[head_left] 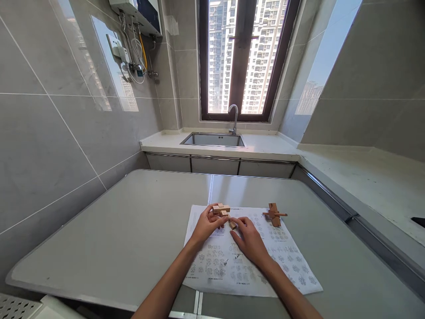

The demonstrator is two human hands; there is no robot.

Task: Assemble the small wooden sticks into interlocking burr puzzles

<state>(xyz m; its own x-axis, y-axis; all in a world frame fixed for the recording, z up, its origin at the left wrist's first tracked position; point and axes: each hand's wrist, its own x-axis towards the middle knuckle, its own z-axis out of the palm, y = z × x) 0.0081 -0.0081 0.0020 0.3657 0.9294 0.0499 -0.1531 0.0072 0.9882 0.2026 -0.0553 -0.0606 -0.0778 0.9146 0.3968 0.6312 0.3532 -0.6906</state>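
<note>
At the far left we see a wall-mounted water heater [137,13] high on the tiled wall, with hoses and fittings hanging below it. Near us, a grey table [109,239] spans most of the view, and a printed instruction sheet [282,261] covered in small diagrams lies flat on its right-centre part.

Our left hand [207,223] rests over the far left part of the sheet. Its fingers are closed around a light wooden puzzle assembly [221,209], a cluster of crossed notched blocks held just above the paper. Just to the right, our right hand [249,239] lies palm down on the sheet, its thumb and forefinger pinched on a single small wooden piece [233,224]. That piece sits just beside the lower right of the assembly; we cannot tell whether the two touch.

Further right, a second wooden puzzle [274,215], darker and reddish, stands on the far right part of the sheet, well apart from both hands, with a thin bar projecting sideways through it.

At the far side of the room, a steel sink [212,140] with a curved faucet [234,117] sits in the counter below a dark-framed window [245,57]. A pale countertop [365,177] runs along the right wall.
</note>
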